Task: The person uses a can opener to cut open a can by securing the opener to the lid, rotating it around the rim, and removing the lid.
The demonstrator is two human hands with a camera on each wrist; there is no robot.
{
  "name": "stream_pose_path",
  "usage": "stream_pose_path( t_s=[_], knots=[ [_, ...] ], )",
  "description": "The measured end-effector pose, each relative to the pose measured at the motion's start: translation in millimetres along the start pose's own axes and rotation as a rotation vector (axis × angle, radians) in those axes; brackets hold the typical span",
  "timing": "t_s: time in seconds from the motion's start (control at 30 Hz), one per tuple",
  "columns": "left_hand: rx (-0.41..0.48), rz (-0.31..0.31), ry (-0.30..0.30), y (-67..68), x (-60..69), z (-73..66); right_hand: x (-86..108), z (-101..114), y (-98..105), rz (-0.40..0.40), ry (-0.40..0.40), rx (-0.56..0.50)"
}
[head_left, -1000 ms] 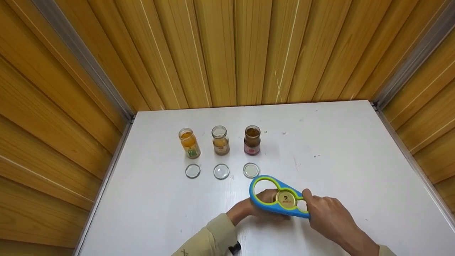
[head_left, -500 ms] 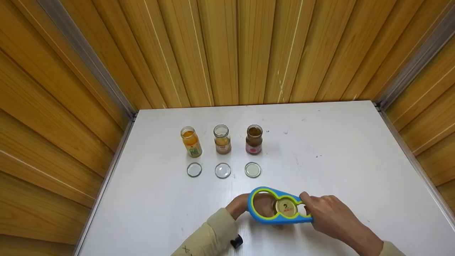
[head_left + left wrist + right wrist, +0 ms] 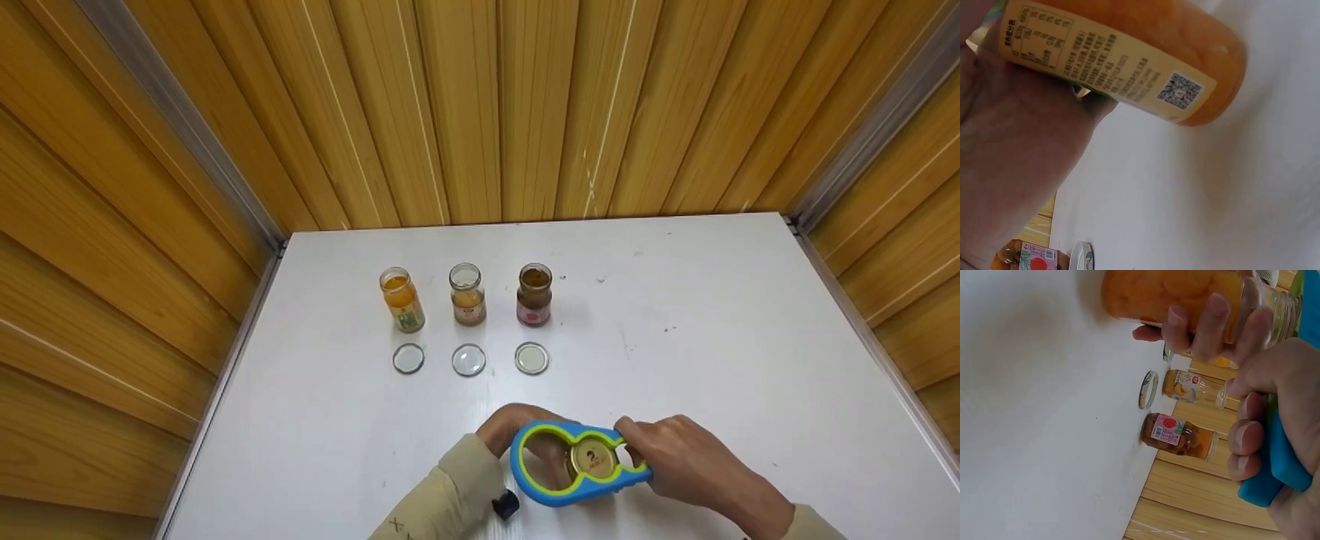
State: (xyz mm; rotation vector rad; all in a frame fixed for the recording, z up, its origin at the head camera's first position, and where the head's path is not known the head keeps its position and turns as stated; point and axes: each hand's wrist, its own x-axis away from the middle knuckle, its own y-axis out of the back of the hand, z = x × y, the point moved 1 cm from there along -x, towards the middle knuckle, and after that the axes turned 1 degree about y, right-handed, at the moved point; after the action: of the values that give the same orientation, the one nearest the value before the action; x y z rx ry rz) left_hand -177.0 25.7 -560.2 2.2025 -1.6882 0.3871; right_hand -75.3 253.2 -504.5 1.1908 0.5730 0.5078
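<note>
My left hand (image 3: pixel 517 426) grips a glass jar of orange fruit pieces (image 3: pixel 1216 56), its fingers wrapped round the body in the right wrist view. A gold lid (image 3: pixel 592 458) tops the jar. Around this lid sits a blue jar opener (image 3: pixel 559 499) with a green inner edge, the lid in its smaller ring. My right hand (image 3: pixel 686 459) squeezes the opener's handles (image 3: pixel 1275 464). From the head view the jar's body is mostly hidden under the opener and left hand. In both wrist views the jar's base appears close to the table.
Three lidless jars stand in a row farther back: an orange one (image 3: pixel 403 304), a pale one (image 3: pixel 469 300) and a brown one (image 3: pixel 534 300). One lid (image 3: pixel 409 358), another lid (image 3: pixel 469 360) and a third lid (image 3: pixel 532 358) lie before them. Wood-patterned walls (image 3: pixel 525 112) enclose the white table (image 3: pixel 315 420).
The opener has swung counter-clockwise in the head view, its wide end coming nearer the person. Both hands have shifted slightly with it, still holding jar and opener. The lid remains inside the ring.
</note>
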Motion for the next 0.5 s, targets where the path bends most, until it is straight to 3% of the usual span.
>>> stream_pose_path(
  t_s=[0.13,0.2,0.33,0.37,0.43,0.5],
  knots=[
    [0.028,0.085,-0.022,-1.4,0.7,-3.3,1.6,-1,0,-0.031,-0.003,-0.025],
    [0.042,0.138,-0.081,-3.0,-2.3,-4.5,3.5,-3,2,-0.046,-0.018,-0.039],
    [-0.027,0.332,-0.23,-8.9,-13.2,-7.5,10.2,-10,9,-0.071,-0.071,-0.02],
    [-0.084,0.342,-0.238,-9.2,-14.0,-7.9,12.6,-12,10,-0.078,-0.09,-0.008],
    [-0.17,0.32,-0.186,-9.1,-14.2,-7.4,18.0,-17,13,-0.092,-0.134,0.019],
    [-0.192,0.303,-0.171,-8.8,-13.4,-7.0,24.5,-23,16,-0.106,-0.182,0.042]
  ],
)
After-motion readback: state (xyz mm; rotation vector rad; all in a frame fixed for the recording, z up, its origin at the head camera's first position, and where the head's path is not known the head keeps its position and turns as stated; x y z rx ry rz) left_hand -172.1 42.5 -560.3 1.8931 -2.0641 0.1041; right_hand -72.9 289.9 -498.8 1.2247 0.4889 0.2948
